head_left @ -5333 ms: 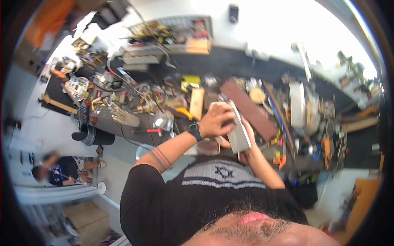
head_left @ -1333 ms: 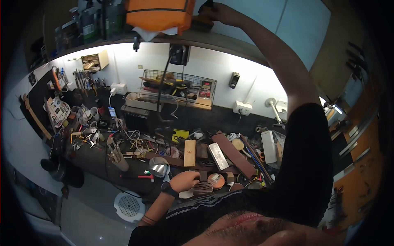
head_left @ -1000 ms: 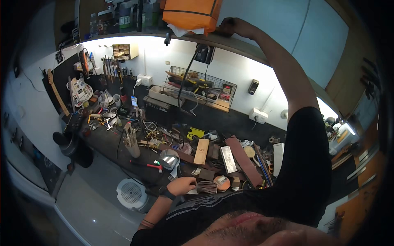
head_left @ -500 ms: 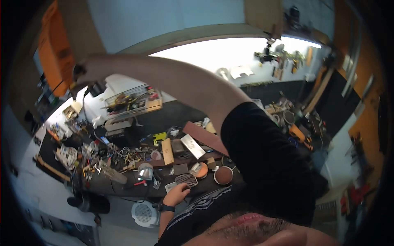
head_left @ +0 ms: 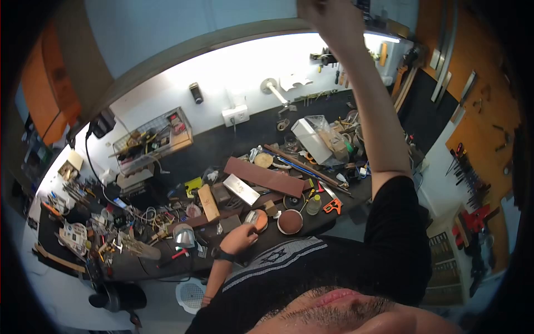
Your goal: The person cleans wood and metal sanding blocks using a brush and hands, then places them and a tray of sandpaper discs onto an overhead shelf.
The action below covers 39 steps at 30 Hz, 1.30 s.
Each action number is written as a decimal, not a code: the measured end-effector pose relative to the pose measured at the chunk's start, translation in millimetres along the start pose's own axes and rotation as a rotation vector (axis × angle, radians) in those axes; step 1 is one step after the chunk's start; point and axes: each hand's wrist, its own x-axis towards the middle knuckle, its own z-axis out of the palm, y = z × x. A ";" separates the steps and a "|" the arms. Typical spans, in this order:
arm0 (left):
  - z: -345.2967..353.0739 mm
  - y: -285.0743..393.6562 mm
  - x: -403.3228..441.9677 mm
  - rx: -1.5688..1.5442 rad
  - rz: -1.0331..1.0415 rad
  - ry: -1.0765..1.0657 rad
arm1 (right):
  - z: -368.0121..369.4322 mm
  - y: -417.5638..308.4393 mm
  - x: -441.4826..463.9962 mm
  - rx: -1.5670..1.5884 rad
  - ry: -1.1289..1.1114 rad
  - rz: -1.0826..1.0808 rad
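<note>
My left hand point(head_left: 238, 239), with a dark watch on the wrist, is low over the bench's front edge. Its fingers are loosely bent and I see nothing held in them. Just beyond it lie a round orange-rimmed piece point(head_left: 258, 220) and a dark flat block point(head_left: 230, 224). To its right stands a round dish with a brown top point(head_left: 290, 222). My right hand point(head_left: 336, 22) is raised to the top edge of the view, in front of the wall cabinet's underside. Its fingers are blurred and partly cut off, so their grip is hidden.
A cluttered workbench holds a white-silver block point(head_left: 241, 190), a wooden block point(head_left: 208, 202), a long brown strip point(head_left: 264, 176) and an orange-handled square point(head_left: 332, 206). A wire basket point(head_left: 153, 139) hangs on the wall. Tools hang on the orange board point(head_left: 492, 111) at right.
My right arm has swung from the far left, near the orange cabinet door, across to the upper right. My left hand has shifted slightly, and the view has turned right.
</note>
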 end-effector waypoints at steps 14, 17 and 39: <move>-11.9 -55.2 -48.7 -0.024 0.084 -0.003 | 59.3 2.3 -69.6 0.034 -0.069 -0.104; -11.7 -74.3 -78.6 -0.046 0.034 0.012 | 66.8 -83.7 -72.9 0.206 -0.020 -0.039; 6.5 -185.3 -213.0 -0.269 -0.244 0.340 | 193.3 -381.8 -9.7 0.584 -0.817 -0.642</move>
